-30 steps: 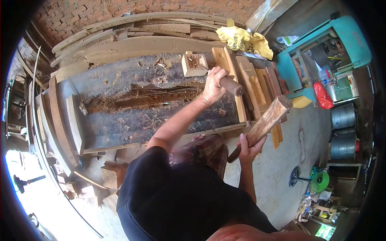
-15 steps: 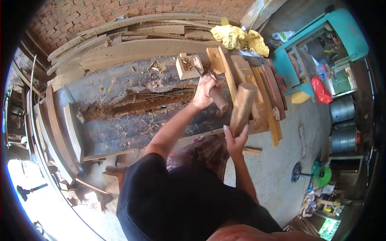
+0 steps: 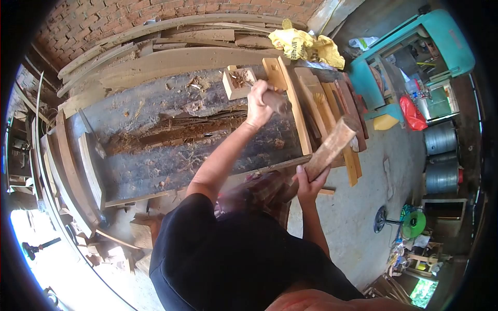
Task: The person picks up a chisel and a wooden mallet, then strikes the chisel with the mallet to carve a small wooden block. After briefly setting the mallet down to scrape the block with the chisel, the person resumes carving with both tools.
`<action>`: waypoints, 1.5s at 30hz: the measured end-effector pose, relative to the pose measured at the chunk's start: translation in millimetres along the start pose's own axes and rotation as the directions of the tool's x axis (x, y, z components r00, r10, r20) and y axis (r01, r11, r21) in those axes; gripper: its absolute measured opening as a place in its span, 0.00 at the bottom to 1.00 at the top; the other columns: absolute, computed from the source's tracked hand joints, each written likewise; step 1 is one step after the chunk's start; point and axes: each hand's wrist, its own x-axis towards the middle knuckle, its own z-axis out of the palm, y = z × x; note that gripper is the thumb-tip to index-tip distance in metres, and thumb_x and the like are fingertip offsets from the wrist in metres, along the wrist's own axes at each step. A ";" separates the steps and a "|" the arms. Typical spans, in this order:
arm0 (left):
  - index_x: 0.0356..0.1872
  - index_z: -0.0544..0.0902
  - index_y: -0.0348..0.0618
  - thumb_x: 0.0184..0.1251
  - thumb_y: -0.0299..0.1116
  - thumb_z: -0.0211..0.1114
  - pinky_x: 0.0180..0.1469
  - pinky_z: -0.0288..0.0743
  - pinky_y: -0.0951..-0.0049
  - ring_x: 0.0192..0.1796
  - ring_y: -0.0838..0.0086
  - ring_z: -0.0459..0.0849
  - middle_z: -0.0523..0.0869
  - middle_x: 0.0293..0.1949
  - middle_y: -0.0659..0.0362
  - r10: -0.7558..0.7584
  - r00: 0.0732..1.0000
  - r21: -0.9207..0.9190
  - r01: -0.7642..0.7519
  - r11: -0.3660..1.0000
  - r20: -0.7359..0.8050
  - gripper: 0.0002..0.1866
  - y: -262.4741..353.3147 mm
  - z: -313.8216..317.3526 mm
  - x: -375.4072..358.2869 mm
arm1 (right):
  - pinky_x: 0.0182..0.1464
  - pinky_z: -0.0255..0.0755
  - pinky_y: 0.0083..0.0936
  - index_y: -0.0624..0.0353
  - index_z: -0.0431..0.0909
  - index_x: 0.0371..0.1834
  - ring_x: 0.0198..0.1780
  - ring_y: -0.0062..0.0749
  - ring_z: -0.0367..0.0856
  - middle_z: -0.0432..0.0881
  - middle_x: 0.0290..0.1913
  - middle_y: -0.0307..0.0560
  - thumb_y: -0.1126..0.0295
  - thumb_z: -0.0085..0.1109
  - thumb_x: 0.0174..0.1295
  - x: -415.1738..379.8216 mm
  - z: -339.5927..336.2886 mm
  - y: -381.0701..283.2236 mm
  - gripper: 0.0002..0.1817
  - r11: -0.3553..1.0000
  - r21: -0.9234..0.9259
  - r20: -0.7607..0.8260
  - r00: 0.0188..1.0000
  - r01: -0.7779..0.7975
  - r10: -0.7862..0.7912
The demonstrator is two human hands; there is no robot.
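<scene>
My left hand (image 3: pixel 258 105) is closed around a tool with a thick, round wooden handle (image 3: pixel 276 102); the tool's far end is at the hollow of a pale wooden block (image 3: pixel 238 83) and partly hidden by my fingers. The block lies on the dark, rough workbench (image 3: pixel 207 150), with wood chips in its hollow. My right hand (image 3: pixel 309 182) grips the lower part of a wooden mallet (image 3: pixel 332 147), a thick round club tilted up to the right, apart from the handle in my left hand.
Wooden boards (image 3: pixel 311 98) lie at the bench's right end, curved planks (image 3: pixel 155 62) along the brick wall. A yellow bag (image 3: pixel 306 46) is at the back. A teal cabinet (image 3: pixel 446 46), metal drums (image 3: pixel 441 140) and a fan (image 3: pixel 380 219) stand to the right. A thin tool (image 3: pixel 91 129) lies at the left.
The mallet has tilted to the right and away from the handle in my left hand. My left hand has shifted slightly up and left, and its handle lies flatter.
</scene>
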 end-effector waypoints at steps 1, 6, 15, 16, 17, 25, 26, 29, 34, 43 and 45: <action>0.30 0.74 0.45 0.49 0.31 0.75 0.37 0.69 0.60 0.33 0.60 0.75 0.75 0.27 0.56 -0.088 0.993 -0.036 0.086 0.996 -0.076 0.15 0.3 4.5 5.8 | 0.27 0.70 0.18 0.65 0.55 0.57 0.25 0.20 0.73 0.72 0.30 0.43 0.75 0.63 0.61 -0.6 -0.5 -6.6 0.28 1.000 0.000 0.002 1.000 0.004 -0.004; 0.30 0.76 0.46 0.50 0.29 0.74 0.43 0.67 0.60 0.37 0.59 0.74 0.75 0.30 0.56 0.154 0.972 0.212 -0.191 0.959 0.179 0.12 16.8 -1.3 3.0 | 0.26 0.71 0.19 0.64 0.56 0.55 0.23 0.22 0.74 0.72 0.32 0.45 0.76 0.63 0.60 -8.4 -2.9 -18.9 0.26 1.000 -0.003 0.024 1.000 -0.014 0.014; 0.30 0.74 0.40 0.46 0.26 0.74 0.39 0.72 0.60 0.35 0.55 0.79 0.77 0.29 0.54 0.057 0.994 0.206 -0.076 0.976 0.095 0.15 17.6 -7.8 1.4 | 0.27 0.71 0.19 0.65 0.53 0.63 0.23 0.23 0.73 0.73 0.32 0.45 0.75 0.62 0.60 -5.9 2.0 -35.7 0.32 0.998 -0.052 0.109 0.993 -0.034 0.039; 0.30 0.74 0.39 0.46 0.25 0.73 0.39 0.72 0.60 0.35 0.54 0.79 0.78 0.29 0.53 0.034 0.996 0.214 -0.050 0.976 0.078 0.15 16.8 -6.4 2.9 | 0.27 0.70 0.18 0.65 0.49 0.70 0.23 0.23 0.73 0.74 0.32 0.45 0.75 0.60 0.60 -4.2 2.5 -37.0 0.37 0.995 -0.092 0.118 0.992 -0.036 0.047; 0.30 0.74 0.39 0.46 0.25 0.73 0.39 0.72 0.60 0.35 0.54 0.79 0.78 0.29 0.53 0.034 0.997 0.217 -0.049 0.975 0.075 0.15 18.0 -5.9 5.6 | 0.27 0.70 0.18 0.65 0.49 0.70 0.23 0.23 0.73 0.74 0.32 0.45 0.75 0.60 0.60 -1.6 4.2 -43.3 0.37 0.995 -0.091 0.122 0.991 -0.035 0.047; 0.29 0.72 0.39 0.45 0.19 0.64 0.41 0.68 0.55 0.37 0.49 0.75 0.74 0.28 0.49 -0.106 0.994 0.176 0.103 0.979 0.007 0.11 17.3 -1.1 21.8 | 0.53 0.72 0.36 0.72 0.55 0.66 0.33 0.35 0.77 0.75 0.36 0.52 0.70 0.60 0.60 15.0 -0.3 -61.6 0.34 0.865 -0.184 -0.074 0.870 0.468 -0.487; 0.30 0.72 0.39 0.44 0.19 0.64 0.41 0.68 0.55 0.37 0.50 0.74 0.74 0.29 0.49 -0.135 0.991 0.144 0.133 0.981 0.006 0.11 17.5 -2.9 21.9 | 0.55 0.70 0.38 0.73 0.58 0.65 0.39 0.38 0.77 0.75 0.39 0.55 0.67 0.63 0.60 18.8 3.8 -52.3 0.35 0.759 -0.479 0.112 0.888 0.441 -0.445; 0.30 0.73 0.41 0.44 0.19 0.64 0.42 0.67 0.56 0.38 0.51 0.74 0.74 0.29 0.50 -0.133 0.990 0.181 0.121 0.976 0.055 0.11 9.9 -1.4 11.8 | 0.58 0.69 0.37 0.71 0.64 0.57 0.53 0.43 0.77 0.75 0.49 0.62 0.66 0.71 0.58 33.2 22.1 -16.5 0.32 0.716 -0.627 0.240 0.950 0.307 -0.197; 0.29 0.76 0.45 0.43 0.25 0.70 0.44 0.65 0.58 0.39 0.54 0.73 0.74 0.31 0.53 -0.044 0.993 0.236 0.017 0.972 0.109 0.12 1.5 -2.2 -1.9 | 0.37 0.74 0.21 0.68 0.54 0.64 0.42 0.28 0.76 0.73 0.42 0.50 0.75 0.63 0.61 12.8 21.3 -29.5 0.32 0.894 -0.188 -0.021 0.909 0.406 -0.417; 0.30 0.77 0.46 0.41 0.24 0.69 0.46 0.66 0.58 0.41 0.55 0.75 0.77 0.33 0.54 0.018 0.959 0.298 -0.105 0.949 0.282 0.13 4.4 -6.3 -9.0 | 0.18 0.65 0.19 0.66 0.54 0.65 0.17 0.22 0.70 0.74 0.30 0.45 0.69 0.63 0.64 2.2 20.4 -1.3 0.32 0.998 -0.056 -0.057 0.998 0.039 -0.042; 0.31 0.77 0.45 0.40 0.22 0.68 0.46 0.67 0.58 0.42 0.55 0.75 0.76 0.33 0.55 0.058 0.944 0.280 -0.155 0.947 0.326 0.13 9.4 -7.2 -7.0 | 0.19 0.66 0.21 0.64 0.55 0.63 0.17 0.24 0.71 0.74 0.28 0.44 0.70 0.63 0.64 -9.5 11.6 -0.5 0.30 0.991 -0.072 -0.133 0.985 -0.117 0.107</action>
